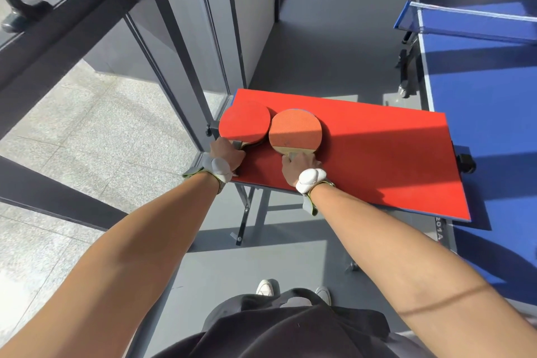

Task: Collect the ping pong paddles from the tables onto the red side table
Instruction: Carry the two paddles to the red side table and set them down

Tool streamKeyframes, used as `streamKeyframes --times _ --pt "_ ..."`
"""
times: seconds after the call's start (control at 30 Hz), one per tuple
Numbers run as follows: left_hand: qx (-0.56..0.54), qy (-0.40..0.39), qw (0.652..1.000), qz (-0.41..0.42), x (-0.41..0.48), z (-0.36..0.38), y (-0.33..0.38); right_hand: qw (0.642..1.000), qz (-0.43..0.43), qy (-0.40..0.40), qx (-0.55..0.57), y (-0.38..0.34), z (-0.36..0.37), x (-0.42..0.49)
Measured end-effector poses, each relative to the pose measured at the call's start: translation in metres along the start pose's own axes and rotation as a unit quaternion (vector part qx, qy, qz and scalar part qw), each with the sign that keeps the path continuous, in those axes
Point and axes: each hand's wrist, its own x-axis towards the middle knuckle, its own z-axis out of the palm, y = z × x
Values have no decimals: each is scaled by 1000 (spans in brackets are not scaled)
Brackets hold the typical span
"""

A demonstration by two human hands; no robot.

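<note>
paddles 2: left paddle (pixel 244 122), right paddle (pixel 295 129) | red surface (pixel 377 154) 1 | blue surface (pixel 479 96) 1, right | net (pixel 465 16) 1, far right | grips 2: left grip (pixel 228 154), right grip (pixel 296 167) | shoes (pixel 264 288) 2, near

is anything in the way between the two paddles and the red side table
Nothing visible does. The left paddle and right paddle already lie on the red side table, with the left hand and right hand holding their handles.
</note>
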Motion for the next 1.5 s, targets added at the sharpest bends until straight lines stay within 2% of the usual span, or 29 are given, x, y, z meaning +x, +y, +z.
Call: streamKeyframes --times 0.17,0.3,0.43,0.53,0.7,0.83,1.03,1.07,1.27,1.43,1.5 --pt "-8 7 1000 16 0 0 -3 1000 -5 -6 0 -1 -1 -2" --pt "-5 6 1000 30 1 0 -7 999 -17 -51 -10 -1 -7 -2" --pt "-42 58 997 18 2 -8 -9 999 7 -42 6 3 -16 1" --pt "-60 103 991 64 4 -13 -4 998 55 -8 11 10 -21 0" --pt "-57 115 977 169 -8 -8 21 995 85 17 48 32 -37 -8" --pt "-45 79 964 249 -21 9 43 989 117 -8 88 49 -47 -13" --pt "-18 2 943 333 -54 41 69 960 172 17 222 111 -48 -30" --pt "-14 -9 939 342 -60 47 73 955 175 41 234 119 -47 -32" --pt "31 -61 915 397 -98 85 99 932 250 112 236 163 -45 -60" --pt "47 -119 896 425 -138 113 116 924 251 122 260 212 -44 -86" --pt "68 -130 886 439 -165 132 129 912 278 128 274 241 -54 -101"
